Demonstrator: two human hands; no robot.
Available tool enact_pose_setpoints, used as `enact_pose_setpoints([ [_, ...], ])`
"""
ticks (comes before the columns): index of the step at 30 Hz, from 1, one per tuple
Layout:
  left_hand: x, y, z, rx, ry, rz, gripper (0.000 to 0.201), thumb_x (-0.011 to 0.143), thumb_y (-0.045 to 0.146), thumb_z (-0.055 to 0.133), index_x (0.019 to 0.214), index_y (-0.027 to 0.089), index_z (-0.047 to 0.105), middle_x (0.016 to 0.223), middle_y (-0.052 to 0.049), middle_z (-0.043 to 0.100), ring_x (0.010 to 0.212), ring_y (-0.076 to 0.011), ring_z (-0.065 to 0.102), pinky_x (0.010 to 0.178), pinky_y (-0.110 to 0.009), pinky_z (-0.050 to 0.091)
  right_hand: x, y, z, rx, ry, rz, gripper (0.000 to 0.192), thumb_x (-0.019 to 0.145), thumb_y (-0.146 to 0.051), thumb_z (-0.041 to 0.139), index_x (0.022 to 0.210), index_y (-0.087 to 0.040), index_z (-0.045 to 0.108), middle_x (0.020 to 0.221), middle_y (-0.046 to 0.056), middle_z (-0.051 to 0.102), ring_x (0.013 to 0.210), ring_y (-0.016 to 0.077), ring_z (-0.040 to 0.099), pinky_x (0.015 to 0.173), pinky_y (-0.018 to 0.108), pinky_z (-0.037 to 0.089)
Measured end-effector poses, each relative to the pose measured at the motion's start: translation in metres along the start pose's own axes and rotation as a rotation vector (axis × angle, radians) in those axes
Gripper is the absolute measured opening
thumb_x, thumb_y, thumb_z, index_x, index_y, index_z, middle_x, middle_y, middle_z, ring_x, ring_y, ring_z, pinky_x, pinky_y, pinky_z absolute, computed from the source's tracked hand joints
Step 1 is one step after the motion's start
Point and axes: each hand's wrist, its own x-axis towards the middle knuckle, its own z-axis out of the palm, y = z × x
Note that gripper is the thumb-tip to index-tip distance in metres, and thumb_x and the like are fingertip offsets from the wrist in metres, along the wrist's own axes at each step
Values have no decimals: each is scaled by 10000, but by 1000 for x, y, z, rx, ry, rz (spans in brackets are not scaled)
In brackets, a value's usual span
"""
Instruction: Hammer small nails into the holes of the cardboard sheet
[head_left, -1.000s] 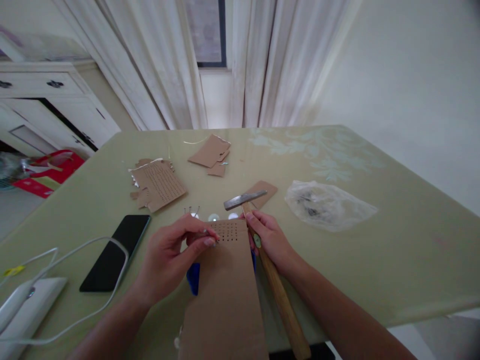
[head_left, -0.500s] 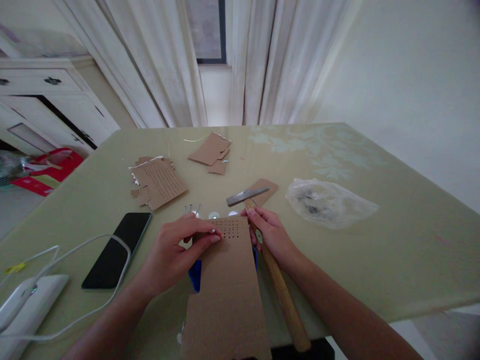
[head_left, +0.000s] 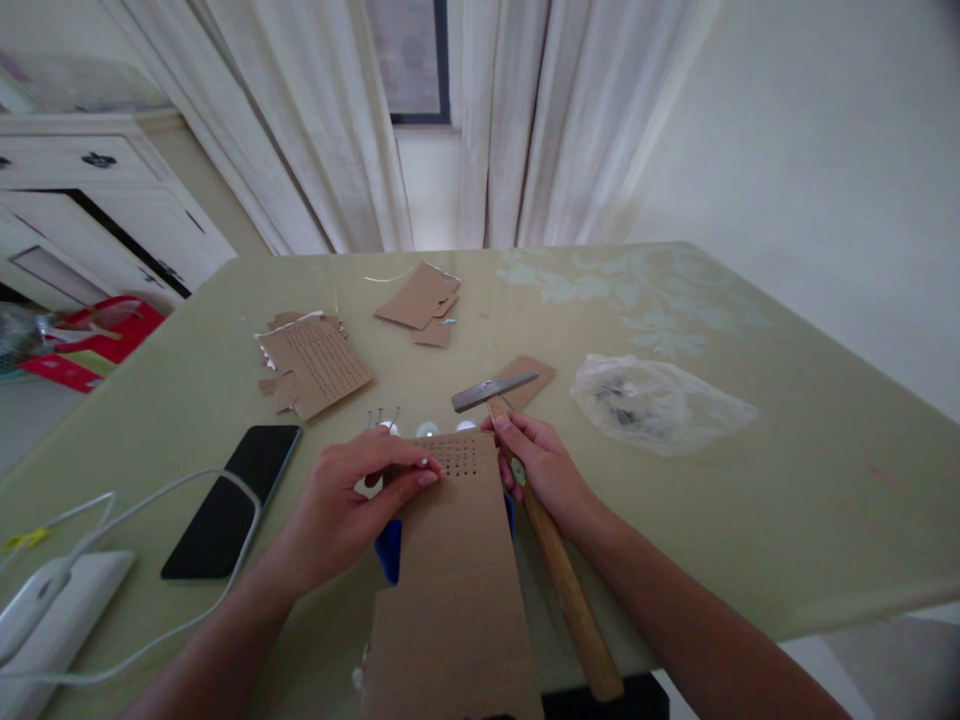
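Observation:
A long cardboard strip (head_left: 457,570) lies in front of me, with rows of small punched holes near its far end. Thumb and forefinger of my left hand (head_left: 352,490) pinch a nail (head_left: 424,462) over the left side of these rows; only its shiny head shows. My right hand (head_left: 544,460) is closed around a hammer (head_left: 559,560) near its head, and its fingers touch the strip's right far edge. The wooden handle slants down toward me. Blue parts (head_left: 389,550) peek out under the strip. Just beyond my left hand, several nails (head_left: 380,416) stand upright.
Left of my hands lie a black phone (head_left: 232,505), a white cable (head_left: 259,500) and a white power strip or adapter (head_left: 82,600). Farther back are a hole-punched cardboard stack (head_left: 319,365) and cardboard scraps (head_left: 418,297). A clear plastic bag (head_left: 660,405) with dark bits sits right.
The view has shifted very slightly. Both hands, the nail and the hammer hold practically the same positions on the cardboard.

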Motion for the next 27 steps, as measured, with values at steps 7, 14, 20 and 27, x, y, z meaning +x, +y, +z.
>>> enact_pose_setpoints([
  [7,1,2,-1,-17,-19,24,82,968,217,775,946,266,836,831,10,809,665,-128,647,579,-241,489,0,0,-1,4,0,1,486,925,-665,704,1030,-191,706,554,-74,521,426,113,463,356,211,357],
  [14,-2,-2,2,-2,-27,80,88,982,170,755,973,240,807,907,-15,810,815,-159,713,748,-280,548,-1,-4,-2,22,19,-17,472,906,-638,742,1015,-179,724,671,-43,595,451,93,504,342,190,371],
  [20,-3,-4,7,28,-23,128,93,995,148,743,952,221,781,883,-2,790,819,-153,696,812,-294,527,-3,-20,-15,-11,50,-138,439,929,-589,754,1046,-167,750,807,5,695,462,76,519,344,183,379],
  [27,-1,-10,10,-6,-69,68,99,1024,226,724,984,235,815,930,-15,749,828,-151,674,741,-257,506,-25,-50,-19,-195,20,-296,440,990,-611,682,1016,-173,718,687,-49,567,403,73,471,330,199,347],
])
